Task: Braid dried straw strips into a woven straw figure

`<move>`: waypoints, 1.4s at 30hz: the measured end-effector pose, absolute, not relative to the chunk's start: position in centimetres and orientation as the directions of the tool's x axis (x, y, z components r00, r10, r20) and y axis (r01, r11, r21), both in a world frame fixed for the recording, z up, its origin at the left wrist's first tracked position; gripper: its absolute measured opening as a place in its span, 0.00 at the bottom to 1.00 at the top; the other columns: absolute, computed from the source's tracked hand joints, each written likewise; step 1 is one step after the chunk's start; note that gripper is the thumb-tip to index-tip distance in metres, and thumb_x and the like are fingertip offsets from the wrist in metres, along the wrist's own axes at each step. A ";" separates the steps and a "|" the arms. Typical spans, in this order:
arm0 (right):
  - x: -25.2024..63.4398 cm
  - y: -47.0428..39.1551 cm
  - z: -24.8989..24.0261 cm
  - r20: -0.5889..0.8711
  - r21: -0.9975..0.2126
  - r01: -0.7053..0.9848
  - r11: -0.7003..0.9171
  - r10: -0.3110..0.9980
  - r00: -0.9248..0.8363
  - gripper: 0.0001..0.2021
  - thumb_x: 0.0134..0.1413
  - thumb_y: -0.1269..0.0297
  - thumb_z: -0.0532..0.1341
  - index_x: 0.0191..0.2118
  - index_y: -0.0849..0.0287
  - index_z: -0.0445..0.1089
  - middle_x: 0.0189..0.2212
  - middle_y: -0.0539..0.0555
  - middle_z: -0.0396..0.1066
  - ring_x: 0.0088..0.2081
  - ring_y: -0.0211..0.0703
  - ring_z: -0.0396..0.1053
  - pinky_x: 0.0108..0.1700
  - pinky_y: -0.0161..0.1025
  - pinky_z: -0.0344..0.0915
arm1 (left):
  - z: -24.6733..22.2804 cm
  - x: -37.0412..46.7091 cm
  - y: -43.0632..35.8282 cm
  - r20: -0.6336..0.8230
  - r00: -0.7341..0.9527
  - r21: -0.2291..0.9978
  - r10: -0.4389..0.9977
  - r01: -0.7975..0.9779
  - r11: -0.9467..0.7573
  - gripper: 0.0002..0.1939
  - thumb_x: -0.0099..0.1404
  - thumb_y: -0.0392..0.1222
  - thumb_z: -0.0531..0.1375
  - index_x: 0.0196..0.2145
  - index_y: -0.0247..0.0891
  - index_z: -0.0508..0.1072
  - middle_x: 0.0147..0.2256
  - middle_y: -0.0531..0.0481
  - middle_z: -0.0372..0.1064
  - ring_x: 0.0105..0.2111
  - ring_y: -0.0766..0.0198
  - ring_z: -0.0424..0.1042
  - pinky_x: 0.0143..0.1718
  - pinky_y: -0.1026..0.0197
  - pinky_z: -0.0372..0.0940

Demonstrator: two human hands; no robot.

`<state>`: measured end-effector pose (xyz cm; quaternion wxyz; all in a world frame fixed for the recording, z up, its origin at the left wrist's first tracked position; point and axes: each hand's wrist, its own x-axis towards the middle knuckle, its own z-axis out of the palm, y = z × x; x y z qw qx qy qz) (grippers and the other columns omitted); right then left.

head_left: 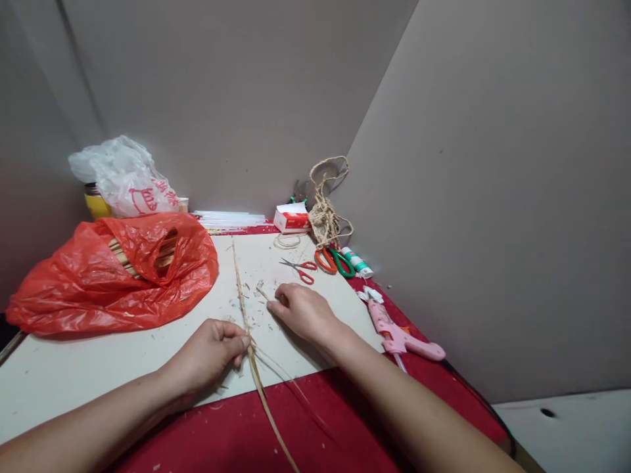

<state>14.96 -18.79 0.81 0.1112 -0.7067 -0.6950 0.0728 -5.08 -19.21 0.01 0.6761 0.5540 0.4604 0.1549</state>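
A long, thin tan strand runs down the white board and over its front edge onto the red cloth. My left hand pinches it near the board's front, where thinner fibres branch off to the right. To the right and a little farther back, my right hand has its thumb and fingers closed on a short thin strip that points up and left. Small scraps lie between the hands. Red-handled scissors lie just beyond my right hand.
An orange-red plastic bag of strips lies at the left, with a white bag behind. Rope, a small box and a white-green tube stand at the back right. A pink glue gun lies at the right on red cloth.
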 end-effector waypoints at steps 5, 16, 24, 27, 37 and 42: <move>14.7 -17.3 -0.7 0.057 -0.241 0.970 0.039 0.998 -0.026 0.08 0.57 0.64 0.51 0.33 0.60 0.66 0.34 0.56 0.70 0.33 0.41 0.65 0.33 0.35 0.53 | -0.1 -5.1 -19.2 -0.454 0.527 0.891 0.719 0.286 0.353 0.16 0.55 0.51 0.58 0.20 0.37 0.62 0.10 0.62 0.49 0.10 0.75 0.42 0.11 0.68 0.38; 14.9 -21.7 2.9 -0.253 -0.939 0.286 -0.189 0.945 -0.209 0.12 0.48 0.64 0.59 0.40 0.62 0.65 0.23 0.48 0.68 0.20 0.31 0.57 0.23 0.30 0.51 | 0.0 -5.1 -19.3 -0.453 0.520 0.891 0.724 0.295 0.346 0.15 0.56 0.50 0.56 0.19 0.37 0.63 0.09 0.61 0.48 0.10 0.74 0.42 0.12 0.67 0.37; 13.1 -25.7 2.4 -0.282 -0.958 0.159 -0.241 0.896 -0.343 0.19 0.50 0.68 0.58 0.50 0.59 0.59 0.25 0.47 0.68 0.27 0.34 0.64 0.32 0.32 0.57 | -0.5 -5.2 -19.2 -0.408 0.553 0.912 0.727 0.273 0.305 0.18 0.55 0.52 0.56 0.18 0.36 0.62 0.11 0.60 0.51 0.11 0.75 0.45 0.14 0.67 0.38; 12.8 -25.8 2.1 -0.269 -0.959 0.176 -0.221 0.905 -0.331 0.13 0.50 0.70 0.56 0.43 0.61 0.65 0.25 0.48 0.68 0.28 0.34 0.64 0.34 0.32 0.58 | -0.8 -5.3 -19.2 -0.392 0.562 0.920 0.729 0.255 0.298 0.17 0.55 0.52 0.56 0.19 0.36 0.63 0.12 0.60 0.51 0.12 0.75 0.44 0.14 0.67 0.37; 12.4 -25.3 0.3 -0.130 -0.878 0.476 -0.044 0.980 -0.150 0.10 0.52 0.63 0.56 0.26 0.62 0.67 0.19 0.46 0.57 0.22 0.32 0.52 0.24 0.30 0.49 | -0.5 -5.3 -19.2 -0.398 0.563 0.917 0.725 0.276 0.288 0.18 0.56 0.52 0.56 0.18 0.36 0.63 0.11 0.60 0.48 0.11 0.75 0.43 0.14 0.67 0.37; 11.8 -25.2 -0.2 -0.025 -0.737 0.675 0.038 0.996 -0.083 0.09 0.53 0.65 0.55 0.24 0.60 0.65 0.18 0.46 0.59 0.22 0.32 0.54 0.26 0.30 0.50 | -0.5 -5.2 -19.2 -0.397 0.565 0.916 0.723 0.285 0.281 0.18 0.57 0.52 0.56 0.18 0.36 0.63 0.11 0.60 0.47 0.11 0.75 0.43 0.14 0.67 0.37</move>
